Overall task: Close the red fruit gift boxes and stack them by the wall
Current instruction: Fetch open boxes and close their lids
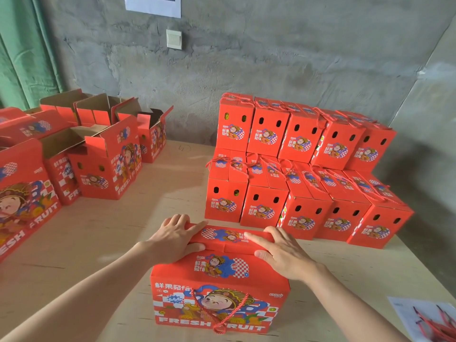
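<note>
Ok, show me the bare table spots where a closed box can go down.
Free: the plywood table lane between the open red cardboard boxes and the stacked closed red boxes, and the near-left stretch in front of those open boxes. Crowded: near right, by the white sheet with red cords.

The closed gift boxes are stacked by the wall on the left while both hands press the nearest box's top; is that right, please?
Not quite: the head view shows the closed gift boxes stacked by the wall on the right; the open boxes stand on the left. The left hand and right hand do press down on the nearest box.
</note>
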The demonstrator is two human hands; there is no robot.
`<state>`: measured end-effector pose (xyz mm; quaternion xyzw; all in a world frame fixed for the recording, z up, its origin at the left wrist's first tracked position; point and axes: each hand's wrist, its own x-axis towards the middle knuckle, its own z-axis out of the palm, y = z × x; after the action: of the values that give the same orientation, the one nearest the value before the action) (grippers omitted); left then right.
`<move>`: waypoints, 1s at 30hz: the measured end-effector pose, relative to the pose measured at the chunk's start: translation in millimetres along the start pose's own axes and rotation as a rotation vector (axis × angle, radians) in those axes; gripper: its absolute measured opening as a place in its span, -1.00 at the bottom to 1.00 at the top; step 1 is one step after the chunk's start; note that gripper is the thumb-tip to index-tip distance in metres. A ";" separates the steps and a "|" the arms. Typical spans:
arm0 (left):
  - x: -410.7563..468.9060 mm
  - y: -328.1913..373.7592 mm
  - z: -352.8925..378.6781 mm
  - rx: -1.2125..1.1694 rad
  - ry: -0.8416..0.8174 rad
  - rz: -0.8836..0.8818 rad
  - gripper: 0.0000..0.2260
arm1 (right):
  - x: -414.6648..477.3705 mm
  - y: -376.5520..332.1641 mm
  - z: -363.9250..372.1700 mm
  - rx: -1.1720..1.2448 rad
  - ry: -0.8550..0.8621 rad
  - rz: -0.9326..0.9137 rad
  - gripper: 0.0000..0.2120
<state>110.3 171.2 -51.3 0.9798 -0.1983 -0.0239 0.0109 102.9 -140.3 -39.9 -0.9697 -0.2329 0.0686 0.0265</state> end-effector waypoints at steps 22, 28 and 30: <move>3.1 2.2 -6.2 -0.039 -0.087 0.040 -0.26 | -2.8 4.1 11.7 0.055 0.008 -0.063 -0.55; -2.6 2.6 10.4 -0.038 -0.077 0.004 -0.53 | -0.5 8.4 15.1 0.077 -0.038 -0.082 -0.53; 0.4 2.6 10.1 -0.029 -0.093 -0.013 -0.52 | 1.6 9.3 14.4 0.081 -0.054 -0.068 -0.55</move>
<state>109.1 168.6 -61.3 0.9786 -0.1919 -0.0722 0.0160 106.4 -147.5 -55.2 -0.9572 -0.2634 0.1031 0.0619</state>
